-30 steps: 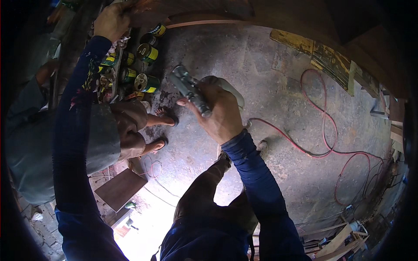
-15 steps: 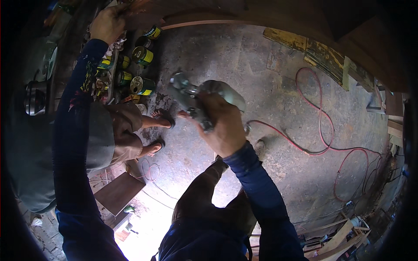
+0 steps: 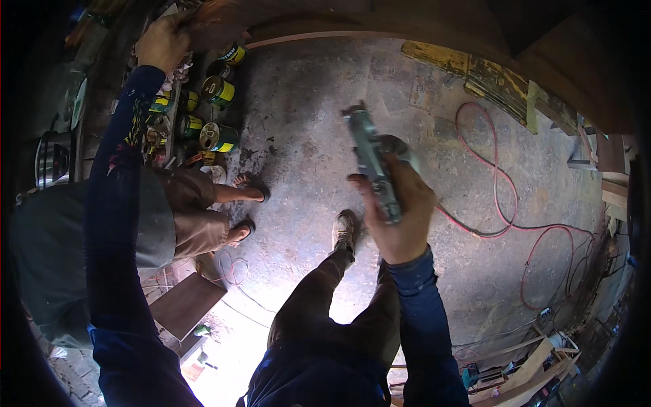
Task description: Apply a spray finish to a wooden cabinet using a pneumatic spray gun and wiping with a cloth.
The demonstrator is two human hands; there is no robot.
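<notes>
My right hand [image 3: 400, 227] is wrapped round a metal spray gun [image 3: 371, 163], held above the concrete floor. A rounded cup [image 3: 401, 146] on the gun shows partly behind the fingers. The gun's head points toward the far side. At the far left my left hand [image 3: 163, 45] is closed at the edge of a dark brown wooden panel [image 3: 305, 19] that spans the far side. Its fingertips are in shadow and hard to make out.
A red hose [image 3: 498, 173] loops over the floor at right, near yellow-stained boards [image 3: 498, 78]. Several paint cans [image 3: 218, 137] stand at left. A person in brown shorts [image 3: 196, 217] stands close on my left. A brown board [image 3: 187, 305] lies near left; wood scraps [image 3: 522, 380] lie near right.
My right hand has swung to the right with the spray gun, and the gun has turned to point more toward the far side. My left hand has stayed nearly in place.
</notes>
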